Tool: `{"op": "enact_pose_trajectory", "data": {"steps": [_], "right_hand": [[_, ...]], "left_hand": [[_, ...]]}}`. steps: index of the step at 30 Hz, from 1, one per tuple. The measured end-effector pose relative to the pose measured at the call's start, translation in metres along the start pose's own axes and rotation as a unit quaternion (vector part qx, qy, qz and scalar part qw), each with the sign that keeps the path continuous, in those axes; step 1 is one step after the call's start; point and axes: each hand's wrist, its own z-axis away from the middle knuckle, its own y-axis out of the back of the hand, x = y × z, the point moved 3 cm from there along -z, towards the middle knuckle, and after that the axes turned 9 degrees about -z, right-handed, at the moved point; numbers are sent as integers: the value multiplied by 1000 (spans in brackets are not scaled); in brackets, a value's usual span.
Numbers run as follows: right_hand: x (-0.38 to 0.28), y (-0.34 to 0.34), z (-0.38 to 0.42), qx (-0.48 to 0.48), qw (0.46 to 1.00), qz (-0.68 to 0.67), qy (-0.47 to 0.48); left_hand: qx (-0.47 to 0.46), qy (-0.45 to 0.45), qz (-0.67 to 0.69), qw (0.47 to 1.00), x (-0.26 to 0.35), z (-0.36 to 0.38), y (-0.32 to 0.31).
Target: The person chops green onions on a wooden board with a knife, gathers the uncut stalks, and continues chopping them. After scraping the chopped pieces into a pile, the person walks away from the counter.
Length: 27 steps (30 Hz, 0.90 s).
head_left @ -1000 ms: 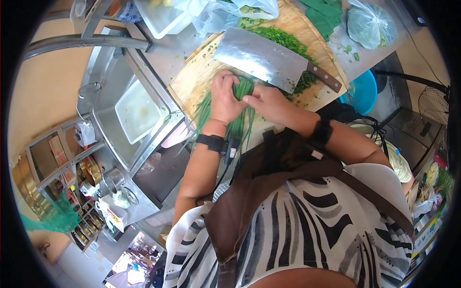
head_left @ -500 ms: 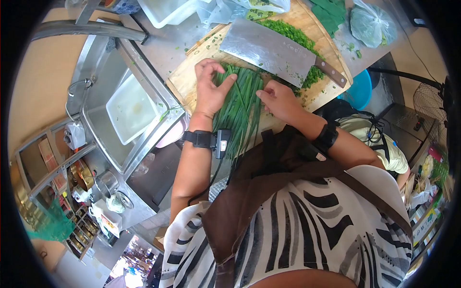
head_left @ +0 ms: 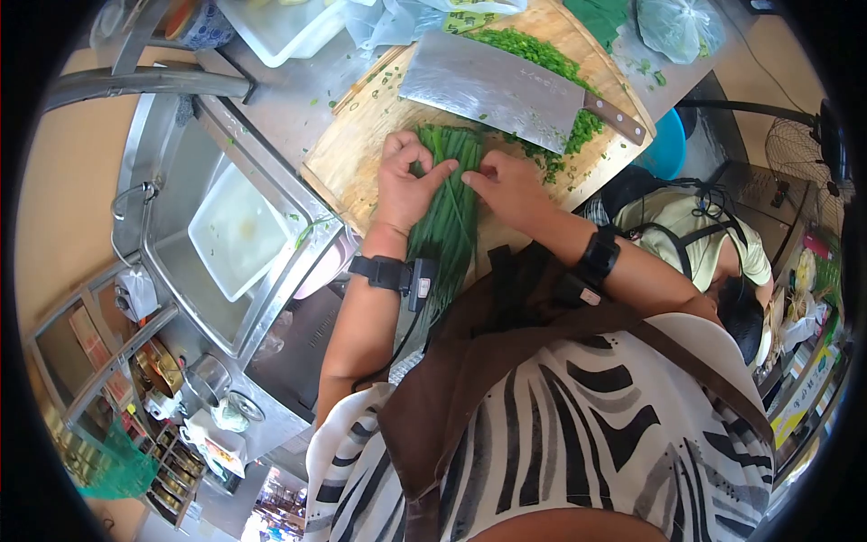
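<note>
A bundle of long green chives (head_left: 449,212) lies on the wooden cutting board (head_left: 348,167), its tails hanging over the near edge. My left hand (head_left: 406,181) is curled round the bundle's left side, thumb laid across the top. From the right, my right hand (head_left: 510,188) presses its thumb and bent fingers against the same bundle. Both hands are closed on the stalks. Beyond them a wide cleaver (head_left: 497,90) with a wooden handle rests flat on the board. Chopped chives (head_left: 533,56) are heaped behind and partly under the blade.
On the left is a metal sink (head_left: 172,212) with a white tray (head_left: 239,230) in it. A white tub (head_left: 284,32) and a tied plastic bag (head_left: 679,29) stand behind the board. To the right are a blue bucket (head_left: 666,146), a bent-over person (head_left: 691,226) and a fan (head_left: 795,149).
My hands have come closer together and squeezed the spread chives into a tighter bundle. The view has shifted slightly, and the person on the right now shows more.
</note>
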Motion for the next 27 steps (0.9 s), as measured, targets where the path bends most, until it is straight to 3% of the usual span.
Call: {"op": "enact_pose_trajectory", "data": {"steps": [11,17,19,20,22,23,25,27], "right_hand": [[1,-23,-14,2,992,-125,-26],[-2,-9,-5,-62,983,-171,-26],[-14,2,-4,-16,983,126,134],[-18,4,-3,-16,983,126,134],[-18,8,0,-6,999,36,40],[-17,7,1,-8,999,35,38],[-11,9,3,81,996,9,27],[2,5,0,76,997,-21,0]], "left_hand": [[15,17,48,999,4,7,-8],[6,8,14,1000,1,7,-13],[7,-26,-54,998,8,8,-13],[7,-26,-54,998,10,8,-15],[18,-12,-54,998,14,9,-16],[18,-9,-55,998,14,10,-17],[23,1,-61,998,15,11,-19],[26,-3,-67,997,16,11,-19]]}}
